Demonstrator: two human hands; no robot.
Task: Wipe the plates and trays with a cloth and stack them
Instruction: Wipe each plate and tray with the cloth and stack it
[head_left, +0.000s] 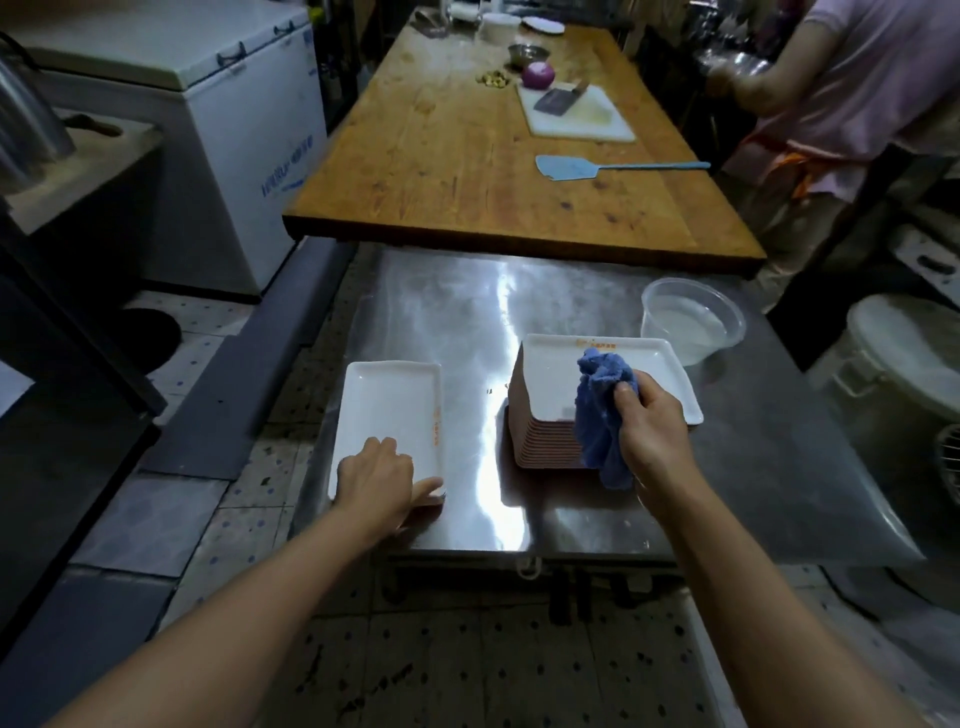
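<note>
A white rectangular tray (389, 405) lies on the left part of the steel table (467, 312). My left hand (376, 480) grips its near end, thumb along the near right corner. To the right stands a tall stack of white trays (550, 384), the top one facing up. My right hand (649, 428) holds a crumpled blue cloth (600, 415) over the near right part of that stack; the cloth hangs down in front of the stack's side.
A clear plastic tub of water (691, 319) stands behind the stack at the right. A wooden table (467, 156) beyond carries a cutting board with cleaver (574, 111), an onion and a blue spatula (597, 167). A person (852, 93) stands at far right. A white freezer (223, 130) is left.
</note>
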